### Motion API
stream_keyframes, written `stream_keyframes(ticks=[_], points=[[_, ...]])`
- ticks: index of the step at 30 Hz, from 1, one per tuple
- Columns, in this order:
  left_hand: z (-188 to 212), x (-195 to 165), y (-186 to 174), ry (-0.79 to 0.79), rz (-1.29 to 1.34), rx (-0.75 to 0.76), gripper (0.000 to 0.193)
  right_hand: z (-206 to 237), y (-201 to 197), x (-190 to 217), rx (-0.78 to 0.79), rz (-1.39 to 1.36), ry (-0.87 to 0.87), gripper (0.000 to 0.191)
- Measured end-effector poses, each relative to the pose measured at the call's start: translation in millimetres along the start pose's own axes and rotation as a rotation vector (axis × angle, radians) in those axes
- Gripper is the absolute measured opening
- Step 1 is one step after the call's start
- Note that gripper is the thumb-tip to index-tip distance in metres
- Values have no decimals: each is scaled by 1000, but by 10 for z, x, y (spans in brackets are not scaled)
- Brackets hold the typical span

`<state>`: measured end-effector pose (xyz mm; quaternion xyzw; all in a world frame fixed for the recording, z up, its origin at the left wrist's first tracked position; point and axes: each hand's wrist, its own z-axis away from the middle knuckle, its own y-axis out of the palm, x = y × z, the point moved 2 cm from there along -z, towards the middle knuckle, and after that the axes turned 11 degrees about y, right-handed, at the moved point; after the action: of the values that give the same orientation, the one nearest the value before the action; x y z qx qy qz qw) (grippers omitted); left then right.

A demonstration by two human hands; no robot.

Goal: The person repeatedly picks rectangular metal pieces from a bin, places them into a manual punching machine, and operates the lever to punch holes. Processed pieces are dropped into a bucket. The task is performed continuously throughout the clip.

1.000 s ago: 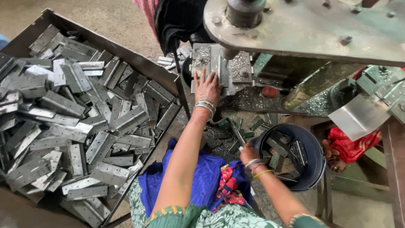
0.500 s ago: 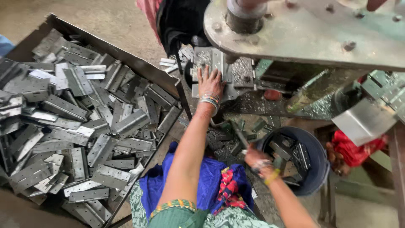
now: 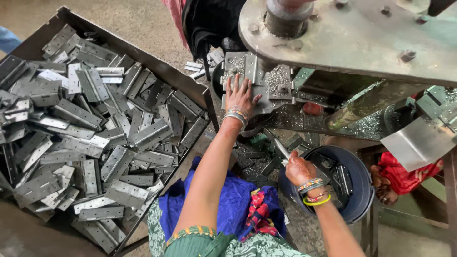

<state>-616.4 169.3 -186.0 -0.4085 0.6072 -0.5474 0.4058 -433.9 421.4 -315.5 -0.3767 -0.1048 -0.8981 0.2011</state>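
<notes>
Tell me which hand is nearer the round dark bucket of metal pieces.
Right. The right hand, gripping a thin metal piece, sits at the bucket's left rim. The left hand lies flat on the machine's work plate, well up and left of it.

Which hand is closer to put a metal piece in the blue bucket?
Probably the right hand: it holds a metal piece at the blue bucket rim. The left hand lies flat on the machine plate.
</notes>
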Motion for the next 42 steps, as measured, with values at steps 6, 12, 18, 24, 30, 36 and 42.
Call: stream_keyframes(ticks=[6,12,18,24,30,36,42], points=[[6,4,-116,-12,9,-64,77,-252,435,-231,-641,1029,3,32],[742,99,-105,140,278,-414,62,136,295,-25,-714,1085,9,36],[2177,1131,321,-269,436,-704,23,470,299,825,-971,1024,-342,41],[2798,2322,438,-430,83,-522,40,420,481,1046,-1014,1041,-426,31],[2984,2777,451,-247,-179,-319,43,399,744,985,-1004,1024,-396,27],[3189,2801,527,-293,-309,-161,31,493,1162,1070,-1002,1089,-461,25],[3274,2753,619,-238,-202,-94,23,682,1309,1090,-1014,1055,-445,26]])
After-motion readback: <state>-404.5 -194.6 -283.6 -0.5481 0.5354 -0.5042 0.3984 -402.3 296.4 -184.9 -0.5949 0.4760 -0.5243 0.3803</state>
